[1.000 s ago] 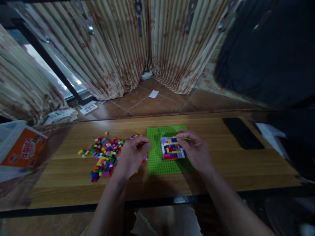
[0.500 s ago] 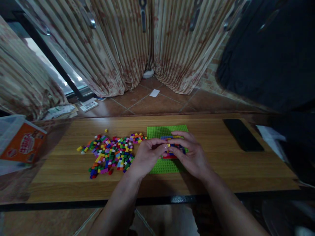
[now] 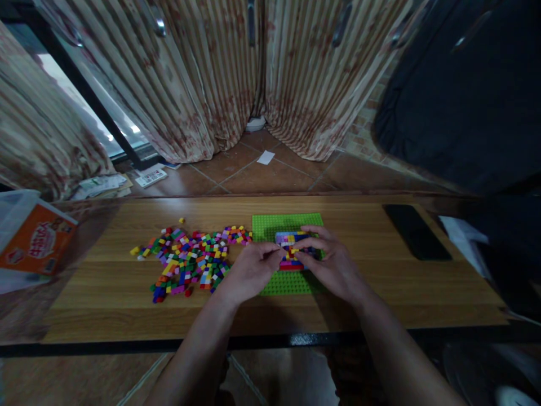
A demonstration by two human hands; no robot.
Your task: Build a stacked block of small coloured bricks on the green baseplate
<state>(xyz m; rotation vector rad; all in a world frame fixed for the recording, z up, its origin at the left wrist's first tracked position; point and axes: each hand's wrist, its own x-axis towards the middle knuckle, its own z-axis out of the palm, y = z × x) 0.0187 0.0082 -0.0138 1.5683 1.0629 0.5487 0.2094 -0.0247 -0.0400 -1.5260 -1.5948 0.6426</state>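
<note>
While both hands meet over the brick panel (image 3: 291, 248) on the green baseplate (image 3: 270, 225) | left hand (image 3: 249, 270) fingertips pinched at its edge | right hand (image 3: 329, 265) fingers curled, steadying it | loose brick pile (image 3: 190, 259) within left reach.

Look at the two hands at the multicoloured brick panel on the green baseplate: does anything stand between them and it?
Nothing visible does. The left hand and right hand already meet at the brick panel on the green baseplate; the loose brick pile lies off to the left.
</note>
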